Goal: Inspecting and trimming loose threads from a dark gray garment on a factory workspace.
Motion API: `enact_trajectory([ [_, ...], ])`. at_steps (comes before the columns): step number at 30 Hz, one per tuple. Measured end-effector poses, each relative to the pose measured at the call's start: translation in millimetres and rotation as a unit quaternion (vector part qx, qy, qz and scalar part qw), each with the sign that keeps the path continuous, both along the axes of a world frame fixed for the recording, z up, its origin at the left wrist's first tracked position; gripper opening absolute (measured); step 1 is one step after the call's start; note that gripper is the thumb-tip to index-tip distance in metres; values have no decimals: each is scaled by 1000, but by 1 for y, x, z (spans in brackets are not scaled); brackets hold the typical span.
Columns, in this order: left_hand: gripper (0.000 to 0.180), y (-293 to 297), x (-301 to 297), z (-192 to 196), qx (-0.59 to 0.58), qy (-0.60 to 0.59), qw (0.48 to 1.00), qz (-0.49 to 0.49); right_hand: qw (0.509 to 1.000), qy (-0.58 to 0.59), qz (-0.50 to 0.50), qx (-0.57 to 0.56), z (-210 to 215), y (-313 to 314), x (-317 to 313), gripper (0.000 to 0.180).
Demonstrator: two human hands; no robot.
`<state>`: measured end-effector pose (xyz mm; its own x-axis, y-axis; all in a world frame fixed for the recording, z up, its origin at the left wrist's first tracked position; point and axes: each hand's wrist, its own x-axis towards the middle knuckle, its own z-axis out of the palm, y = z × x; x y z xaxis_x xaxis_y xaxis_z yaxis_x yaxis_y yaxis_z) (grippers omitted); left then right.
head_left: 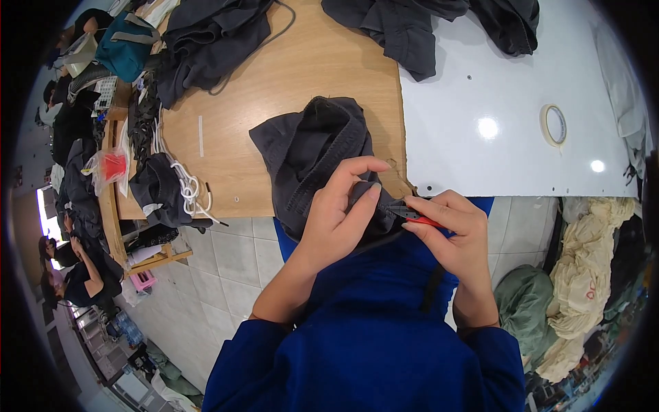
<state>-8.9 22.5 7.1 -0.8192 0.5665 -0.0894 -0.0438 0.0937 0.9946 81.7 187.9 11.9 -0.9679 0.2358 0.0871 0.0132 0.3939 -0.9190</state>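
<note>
Head view: left hand [335, 216], centre frame, gripping a fold of dark grey cloth garment [283, 161] bunched at the brown wooden tabletop's [343, 62] near edge. Right hand [456, 230], right of centre, holding small red-handled snips with dark blades [413, 215], tips at the cloth; contact unclear. Cream tape roll [544, 129] upper right, on glossy white board [473, 103].

Snips [406, 213]: tip contact with dark garment [302, 165] unclear; upper-left cloth [213, 41]: cut off by top edge
</note>
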Motion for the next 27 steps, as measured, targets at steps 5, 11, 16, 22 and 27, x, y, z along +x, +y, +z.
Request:
enact_trajectory([
  [5,26,-1,-1,0,-4,-20,1000,0,1000,1,-4,-11,-4,-1,0,32],
  [11,27,1,-2,0,14,-38,999,8,999,-1,-8,-42,-3,-2,1,33],
  [16,28,1,-1,0,29,-44,999,6,999,-11,-9,-33,2,-2,1,34],
  [22,29,0,-2,0,30,-45,999,-7,999,-21,-11,-21,2,-3,1,33],
  [27,30,2,-2,1,42,-54,998,-8,999,-9,-11,-52,-4,-5,1,36],
])
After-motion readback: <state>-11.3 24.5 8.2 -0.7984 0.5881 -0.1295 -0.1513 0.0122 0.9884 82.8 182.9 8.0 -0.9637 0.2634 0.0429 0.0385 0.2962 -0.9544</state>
